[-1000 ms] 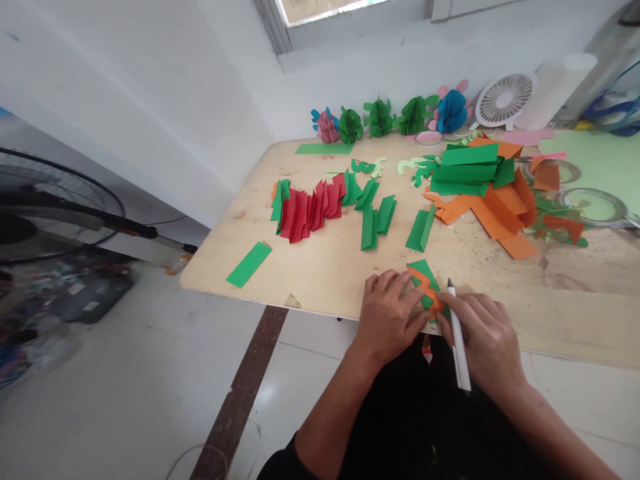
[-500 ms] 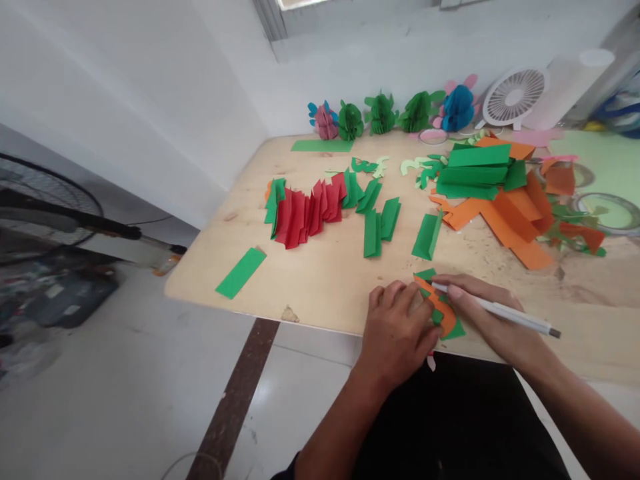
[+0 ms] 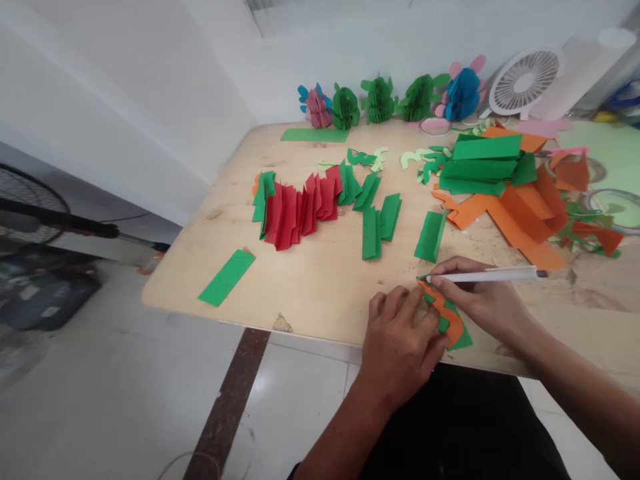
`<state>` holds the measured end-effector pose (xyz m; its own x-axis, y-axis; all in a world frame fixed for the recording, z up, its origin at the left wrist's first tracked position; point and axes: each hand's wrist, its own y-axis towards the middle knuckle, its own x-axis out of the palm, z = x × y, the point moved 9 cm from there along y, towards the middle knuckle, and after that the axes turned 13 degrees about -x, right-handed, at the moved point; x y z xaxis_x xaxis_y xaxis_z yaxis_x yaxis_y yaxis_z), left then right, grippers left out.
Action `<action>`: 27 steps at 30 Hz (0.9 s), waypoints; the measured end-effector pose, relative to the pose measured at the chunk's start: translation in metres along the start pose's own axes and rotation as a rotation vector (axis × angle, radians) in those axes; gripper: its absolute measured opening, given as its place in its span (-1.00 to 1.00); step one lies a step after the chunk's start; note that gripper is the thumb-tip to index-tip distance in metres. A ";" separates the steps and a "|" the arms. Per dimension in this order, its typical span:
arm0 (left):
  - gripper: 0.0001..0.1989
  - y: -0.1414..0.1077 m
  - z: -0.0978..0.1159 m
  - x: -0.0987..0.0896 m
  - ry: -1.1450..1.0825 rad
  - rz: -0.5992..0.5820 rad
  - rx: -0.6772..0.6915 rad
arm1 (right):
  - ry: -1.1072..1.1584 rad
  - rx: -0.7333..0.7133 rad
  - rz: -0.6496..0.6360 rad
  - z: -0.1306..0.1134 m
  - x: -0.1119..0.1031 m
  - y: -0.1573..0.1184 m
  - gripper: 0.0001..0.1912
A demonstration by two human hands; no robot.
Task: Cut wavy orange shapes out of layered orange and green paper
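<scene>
My right hand (image 3: 483,300) grips a white pen (image 3: 493,274) with a dark end, its tip at the upper end of an orange wavy-edged paper cutout (image 3: 453,325). Beneath the cutout lies a piece of green paper (image 3: 465,339), close to the table's front edge. With bent fingers, my left hand (image 3: 400,340) presses the cutout and the green paper down from the left side, hiding part of both. Just beyond my hands stands a folded green paper strip (image 3: 431,235), and two more folded green pieces (image 3: 371,233) are to its left.
Red pleated paper (image 3: 303,207) stands mid-table. A flat green strip (image 3: 227,277) lies at the left. Green folded papers (image 3: 483,167) and orange strips (image 3: 520,220) pile up at the right. Paper figures (image 3: 379,100) and a small white fan (image 3: 525,81) line the wall.
The pen has swung to a flatter angle, and its tip has shifted to the cutout's upper end. My left hand still presses the paper. The camera view has shifted slightly.
</scene>
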<state>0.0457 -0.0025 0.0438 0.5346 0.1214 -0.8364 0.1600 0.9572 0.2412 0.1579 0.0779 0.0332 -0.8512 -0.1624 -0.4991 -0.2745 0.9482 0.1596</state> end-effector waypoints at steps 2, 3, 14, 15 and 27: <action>-0.74 0.000 0.000 0.000 0.007 0.002 -0.005 | -0.004 -0.007 -0.005 0.001 0.001 0.001 -0.78; -0.74 0.000 -0.001 0.000 0.010 0.002 -0.007 | -0.005 -0.014 -0.005 0.001 0.001 0.001 -0.79; -0.73 0.000 -0.001 0.001 -0.002 -0.006 -0.007 | -0.062 -0.067 -0.018 -0.002 0.002 0.001 -0.80; -0.73 0.000 -0.001 0.001 -0.003 -0.007 -0.006 | -0.064 -0.067 -0.018 -0.002 0.003 0.001 -0.80; -0.73 0.001 -0.001 0.000 0.002 -0.003 -0.005 | -0.134 -0.089 -0.053 -0.005 0.004 -0.001 -0.81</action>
<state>0.0453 -0.0017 0.0435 0.5326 0.1189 -0.8380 0.1576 0.9588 0.2362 0.1525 0.0748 0.0358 -0.7688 -0.1677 -0.6172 -0.3607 0.9106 0.2018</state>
